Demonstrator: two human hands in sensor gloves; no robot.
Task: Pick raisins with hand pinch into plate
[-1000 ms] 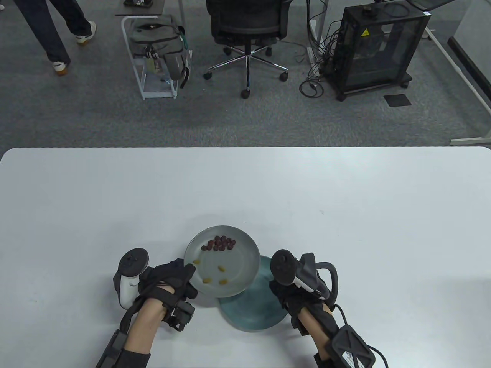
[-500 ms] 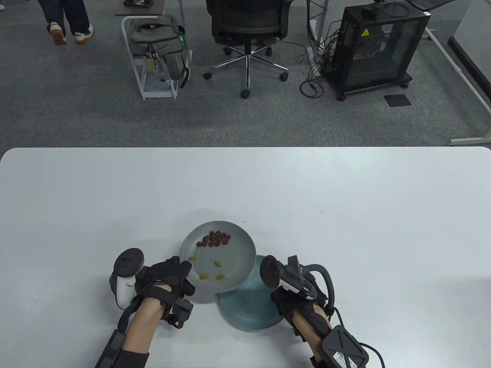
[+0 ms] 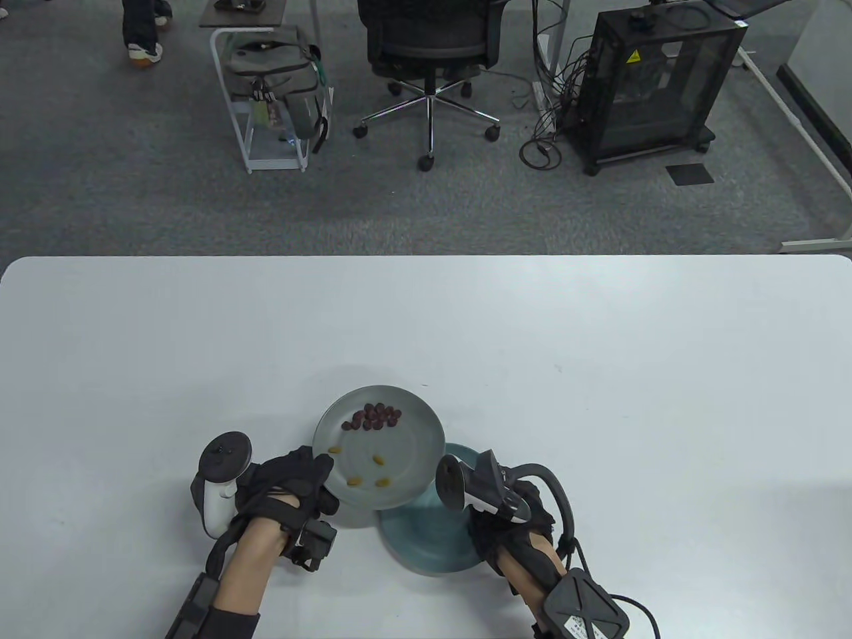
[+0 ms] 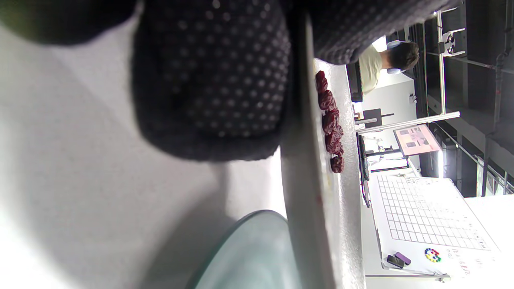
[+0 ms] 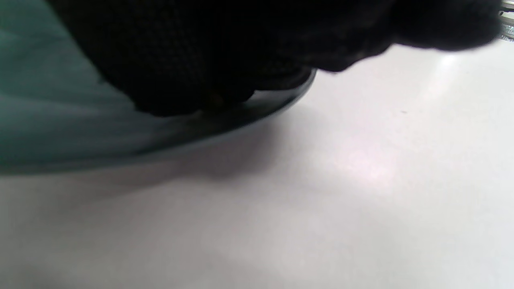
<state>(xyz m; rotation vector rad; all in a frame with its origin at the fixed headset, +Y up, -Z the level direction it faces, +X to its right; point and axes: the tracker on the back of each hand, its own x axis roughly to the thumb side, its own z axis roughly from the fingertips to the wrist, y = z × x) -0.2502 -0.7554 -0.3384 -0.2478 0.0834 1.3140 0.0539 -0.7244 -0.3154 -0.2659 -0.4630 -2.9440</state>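
Only left wrist cam: left hand (image 4: 209,76) gripping grey plate (image 4: 309,192) rim, w/ raisins (image 4: 330,120)

Grey carpet (image 3: 133,200); black office chair (image 3: 429,40); backpack (image 3: 273,73) on white cart.

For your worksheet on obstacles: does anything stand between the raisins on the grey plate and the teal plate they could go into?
Yes. The grey plate, held by the left hand, overlaps the teal plate's far edge; the right hand rests on its right rim.
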